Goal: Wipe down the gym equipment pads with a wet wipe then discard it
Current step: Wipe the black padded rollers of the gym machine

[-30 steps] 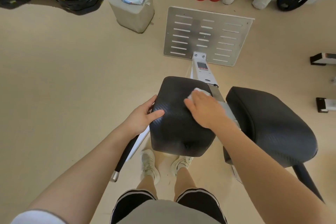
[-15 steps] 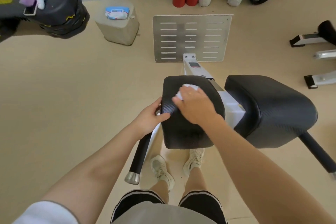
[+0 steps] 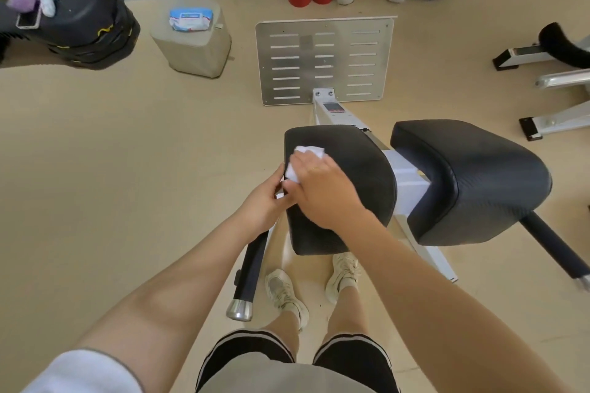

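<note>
Step in hand: wiping the left pad (image 3: 351, 175). Right hand (image 3: 322, 188) lies flat on the wipe (image 3: 303, 158), fingers mostly straight, pressing it onto the pad's top near the left edge. Wipe is bunched, partly under the fingers, white corner showing ahead of them.

Left hand (image 3: 263, 199) is at the pad's left side, fingers curled against the edge, bracing it. Its thumb looks to touch the wipe, but the right hand overlaps there, so I can't tell whether it pinches the wipe or just holds the pad.

Judgement: task is early to midway. Right pad (image 3: 472, 175) shows no wipe on it and sits just beside, across the white frame (image 3: 405, 182). Next move calls for sweeping the rest of the left pad's top and near face, then reaching over the frame to the right pad.

Around: wipe pack (image 3: 190, 20) on a grey bin (image 3: 194, 48), well apart on the floor up left; probably the discard spot. Footplate (image 3: 325, 60) ahead. Handle bar (image 3: 252, 268) juts toward the person's shoes, under the left arm, a snag risk when stepping toward the bin.
</note>
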`<state>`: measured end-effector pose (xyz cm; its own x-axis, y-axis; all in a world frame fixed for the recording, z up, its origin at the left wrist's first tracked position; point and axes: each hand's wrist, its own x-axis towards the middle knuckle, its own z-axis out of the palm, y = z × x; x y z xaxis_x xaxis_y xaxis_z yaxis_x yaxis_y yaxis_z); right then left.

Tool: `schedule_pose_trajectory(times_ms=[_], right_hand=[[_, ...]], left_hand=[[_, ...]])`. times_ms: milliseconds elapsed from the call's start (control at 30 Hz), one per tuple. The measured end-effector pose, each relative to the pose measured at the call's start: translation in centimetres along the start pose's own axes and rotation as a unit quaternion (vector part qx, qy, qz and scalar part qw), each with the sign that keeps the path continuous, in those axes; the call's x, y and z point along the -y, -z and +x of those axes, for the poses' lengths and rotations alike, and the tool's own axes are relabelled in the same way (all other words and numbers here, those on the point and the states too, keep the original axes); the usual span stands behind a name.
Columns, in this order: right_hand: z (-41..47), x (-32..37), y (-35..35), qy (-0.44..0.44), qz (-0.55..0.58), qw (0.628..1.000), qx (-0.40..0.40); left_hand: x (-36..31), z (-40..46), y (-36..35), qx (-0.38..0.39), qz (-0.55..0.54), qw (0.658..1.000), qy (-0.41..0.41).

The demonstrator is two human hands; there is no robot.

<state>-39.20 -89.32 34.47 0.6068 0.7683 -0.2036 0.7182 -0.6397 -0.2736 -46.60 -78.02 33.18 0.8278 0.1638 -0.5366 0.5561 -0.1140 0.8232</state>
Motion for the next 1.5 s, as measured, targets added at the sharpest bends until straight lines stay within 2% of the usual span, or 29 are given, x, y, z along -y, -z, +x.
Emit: schedule_pose_trajectory(times_ms=[167, 267, 367, 433, 533, 600, 700, 833, 900, 1000, 1100, 1200, 1267, 1367, 1433, 1500], right_hand=[[-2.9, -6.1, 1.1, -0.148, -0.023, 0.989, -0.012], [-3.1, -5.5, 0.5, -0.208, -0.017, 0.978, -0.027], [-2.1, -0.9, -0.7, -0.141, 0.007, 0.989, -0.047], [-2.2, 2.0, -1.7, -0.093, 0.004, 0.995, -0.036], [-2.8, 1.6, -1.9, -0.072, -0.029, 0.997, -0.027], [-3.3, -1.0, -1.5, -0.092, -0.039, 0.994, -0.036], [-5.0, -5.2, -0.7, -0.179, -0.045, 0.982, -0.040], [-5.3, -4.1, -0.6, -0.247, -0.010, 0.966, -0.080], [-4.1, -0.8, -1.5, -0.191, 0.010, 0.978, -0.088], [-2.6, 3.6, -3.3, -0.081, -0.040, 0.994, -0.055], [-2.6, 2.9, -4.0, -0.036, -0.077, 0.995, -0.043], [-4.2, -1.4, -3.8, -0.104, -0.103, 0.986, -0.081], [-5.8, -4.5, -3.5, -0.160, -0.122, 0.975, -0.088], [-6.8, -5.5, -3.2, -0.207, -0.108, 0.967, -0.105], [-5.9, -3.8, -3.5, -0.200, -0.052, 0.972, -0.116], [-5.2, -1.1, -4.2, -0.116, -0.049, 0.985, -0.114]], left_hand=[[0.2, 0.0, 0.1, 0.004, 0.016, 0.999, 0.030], [0.1, -0.2, 0.2, 0.006, 0.004, 0.999, 0.034], [-0.1, -0.4, 0.2, 0.024, -0.037, 0.999, 0.024], [-0.1, -0.2, 0.4, 0.032, -0.018, 0.999, 0.040], [0.3, 0.0, 0.7, 0.051, -0.021, 0.997, 0.045], [0.2, -0.2, 0.7, 0.067, -0.062, 0.995, 0.035], [-0.4, 0.1, 0.5, 0.054, -0.082, 0.993, 0.062], [-0.7, 0.7, 0.2, 0.033, -0.109, 0.989, 0.093], [-0.4, 0.5, 0.3, 0.043, -0.143, 0.986, 0.079], [0.6, 0.3, 0.8, 0.026, -0.194, 0.976, 0.092], [0.9, 0.1, 0.8, 0.019, -0.202, 0.975, 0.090], [0.9, 0.2, 0.2, 0.026, -0.195, 0.978, 0.075], [0.7, 0.3, -0.4, 0.004, -0.179, 0.981, 0.075], [0.6, 0.1, -1.0, -0.010, -0.150, 0.987, 0.062], [1.0, -0.2, -1.2, 0.004, -0.144, 0.989, 0.029], [1.6, -0.3, -1.4, -0.020, -0.169, 0.985, 0.021]])
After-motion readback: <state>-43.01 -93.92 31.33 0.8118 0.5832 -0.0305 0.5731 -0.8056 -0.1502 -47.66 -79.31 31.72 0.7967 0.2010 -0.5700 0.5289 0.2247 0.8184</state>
